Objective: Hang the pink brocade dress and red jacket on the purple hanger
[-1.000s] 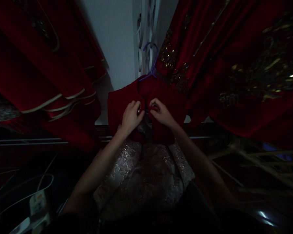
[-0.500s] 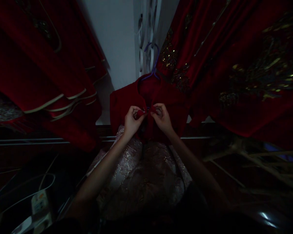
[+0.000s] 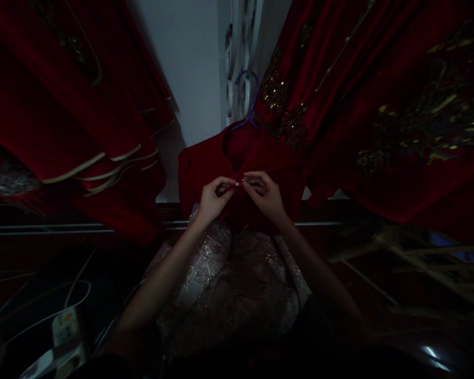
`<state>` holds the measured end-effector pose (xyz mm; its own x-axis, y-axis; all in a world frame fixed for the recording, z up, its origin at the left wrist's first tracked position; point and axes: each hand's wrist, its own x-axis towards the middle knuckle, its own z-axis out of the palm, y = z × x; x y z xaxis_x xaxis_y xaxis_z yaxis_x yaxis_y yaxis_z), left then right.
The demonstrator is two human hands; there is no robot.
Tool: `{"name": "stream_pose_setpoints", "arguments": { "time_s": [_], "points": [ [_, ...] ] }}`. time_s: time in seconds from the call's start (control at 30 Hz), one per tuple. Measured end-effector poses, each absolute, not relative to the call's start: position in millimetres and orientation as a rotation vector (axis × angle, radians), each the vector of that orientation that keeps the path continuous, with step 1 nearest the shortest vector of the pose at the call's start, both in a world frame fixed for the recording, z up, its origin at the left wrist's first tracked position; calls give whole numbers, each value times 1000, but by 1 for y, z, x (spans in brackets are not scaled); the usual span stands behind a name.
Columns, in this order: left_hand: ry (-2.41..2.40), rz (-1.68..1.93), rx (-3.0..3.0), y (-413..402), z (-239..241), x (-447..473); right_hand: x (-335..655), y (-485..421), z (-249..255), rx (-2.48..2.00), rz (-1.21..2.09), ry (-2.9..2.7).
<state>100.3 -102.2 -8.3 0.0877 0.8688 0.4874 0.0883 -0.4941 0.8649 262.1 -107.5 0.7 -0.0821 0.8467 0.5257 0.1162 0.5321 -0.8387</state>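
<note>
A short red top (image 3: 199, 168) hangs from the purple hanger (image 3: 248, 102), right below its hook. The cloth is deep crimson, plain and matte, soft-looking like velvet. It has a small round stand-up collar directly under the hanger and short sleeves that spread out to either side. The front is split down the middle, and the two edges meet in a line running straight down from the hanger. A small pale, shiny fastening shows where they meet, too small and dim to make out further.

Both hands work at that meeting point, a little below the hanger. The left hand (image 3: 213, 199) is curled, its thumb and forefinger pinching the left front edge. The right hand (image 3: 265, 196) is curled the same way and pinches the right front edge. Their fingertips nearly touch at the fastening.

Further below the hanger, a pale brocade skirt (image 3: 229, 284) with a dull gold sheen falls from under the red top, between the person's forearms. Left of the hanger hang dark red garments with cream piping (image 3: 102, 158). Right of it hangs a red garment with gold embroidery (image 3: 411, 116). Behind the hanger is a white wall (image 3: 189, 73).
</note>
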Motion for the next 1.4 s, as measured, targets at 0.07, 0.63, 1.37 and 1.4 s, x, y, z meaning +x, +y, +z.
{"name": "stream_pose_setpoints", "arguments": {
  "time_s": [0.07,0.63,1.37,1.4],
  "points": [
    [926,1465,1709,-102,-7,100,262,-108,2,-856,730,-1568],
    [1106,1313,2381,-108,20,96,260,-120,14,-886,538,-1584],
    [1106,1174,2558,-109,30,99,272,-110,14,-866,796,-1511],
    [1121,1156,2590,-110,31,100,272,-109,14,-866,799,-1511]
  ]
}}
